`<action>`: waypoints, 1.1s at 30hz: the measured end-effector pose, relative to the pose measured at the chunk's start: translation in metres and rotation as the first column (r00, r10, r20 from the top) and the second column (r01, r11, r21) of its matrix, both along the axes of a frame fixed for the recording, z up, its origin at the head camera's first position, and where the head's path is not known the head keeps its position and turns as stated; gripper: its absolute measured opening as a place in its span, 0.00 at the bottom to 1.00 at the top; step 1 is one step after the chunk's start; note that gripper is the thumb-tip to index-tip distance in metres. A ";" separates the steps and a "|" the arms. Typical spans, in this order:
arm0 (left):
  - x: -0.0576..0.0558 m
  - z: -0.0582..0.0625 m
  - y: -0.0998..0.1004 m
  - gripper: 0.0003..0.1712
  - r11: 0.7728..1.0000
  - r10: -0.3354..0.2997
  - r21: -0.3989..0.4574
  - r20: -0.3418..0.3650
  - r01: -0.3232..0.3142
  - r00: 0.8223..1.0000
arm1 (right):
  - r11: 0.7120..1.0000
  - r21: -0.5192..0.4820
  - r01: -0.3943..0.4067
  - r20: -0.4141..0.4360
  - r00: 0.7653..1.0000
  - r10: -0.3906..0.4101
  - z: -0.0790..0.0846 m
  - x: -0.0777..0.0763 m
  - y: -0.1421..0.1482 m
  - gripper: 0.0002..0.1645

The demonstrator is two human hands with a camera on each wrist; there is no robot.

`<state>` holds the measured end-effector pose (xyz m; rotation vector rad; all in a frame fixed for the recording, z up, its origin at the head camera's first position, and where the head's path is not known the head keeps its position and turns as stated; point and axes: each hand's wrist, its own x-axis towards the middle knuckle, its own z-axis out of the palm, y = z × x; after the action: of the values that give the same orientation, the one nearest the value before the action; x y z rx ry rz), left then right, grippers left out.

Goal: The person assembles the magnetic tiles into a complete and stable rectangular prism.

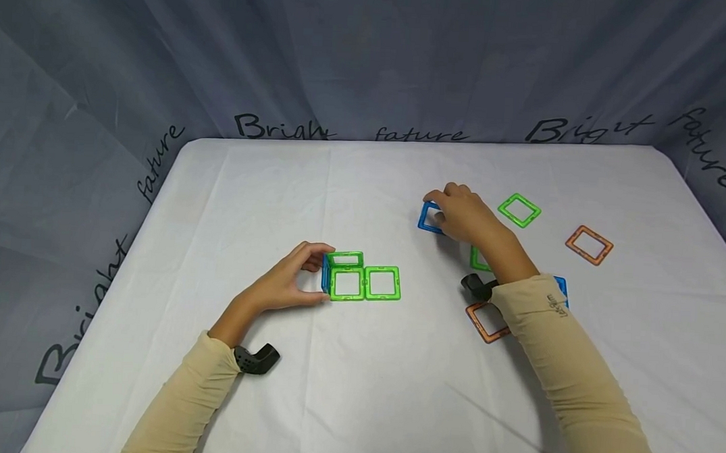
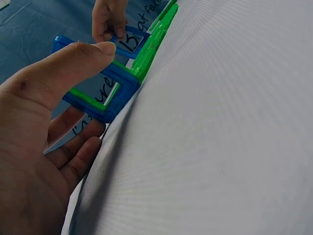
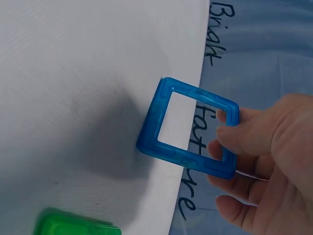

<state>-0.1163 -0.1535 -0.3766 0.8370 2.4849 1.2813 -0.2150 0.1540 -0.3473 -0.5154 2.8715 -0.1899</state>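
Observation:
My left hand (image 1: 290, 281) holds an upright blue square magnetic tile (image 2: 128, 88) by its edges, thumb on one side and fingers on the other. That tile stands against the left side of a flat green tile (image 1: 346, 297). A second green tile (image 1: 345, 254) rises along the back of the flat one, and another flat green tile (image 1: 381, 297) lies beside it on the right. Farther back, my right hand (image 1: 467, 214) pinches a separate blue square tile (image 3: 154, 117) by one edge, thumb against fingers. It is tilted in the right wrist view, above the white table.
Right of the right hand lie a green tile (image 1: 511, 218) and an orange tile (image 1: 581, 254). Under the right forearm, a green tile (image 1: 474, 258), an orange tile (image 1: 477, 324) and a blue tile (image 1: 562, 287) are partly hidden. Grey curtain (image 1: 370, 58) surrounds the white table (image 1: 380, 389).

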 end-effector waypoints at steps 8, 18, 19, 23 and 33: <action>0.000 0.000 0.000 0.40 1.000 -0.006 -0.002 -0.007 0.005 1.000 | 0.999 -0.028 -0.030 -0.024 0.999 0.029 0.001 0.005 0.001 0.25; -0.010 -0.032 -0.008 0.41 1.000 -0.009 0.009 -0.017 0.009 1.000 | 0.995 -0.081 -0.057 -0.033 0.998 0.055 0.007 0.014 -0.004 0.24; -0.010 -0.033 -0.009 0.41 1.000 -0.010 0.012 -0.018 0.010 1.000 | 0.994 -0.087 -0.062 -0.034 0.998 0.060 0.008 0.015 -0.006 0.24; -0.011 -0.034 -0.010 0.41 0.999 -0.018 0.029 -0.026 0.018 1.000 | 0.992 -0.094 -0.084 -0.051 0.996 0.080 0.008 0.019 -0.011 0.23; -0.012 -0.037 -0.011 0.41 0.999 -0.027 0.039 -0.063 0.030 0.998 | 0.983 -0.141 -0.119 -0.060 0.992 0.111 0.008 0.030 -0.024 0.22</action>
<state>-0.1283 -0.1644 -0.4136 0.9322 2.4937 1.3183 -0.1855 0.1304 -0.3390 -0.7212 2.8815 -0.3724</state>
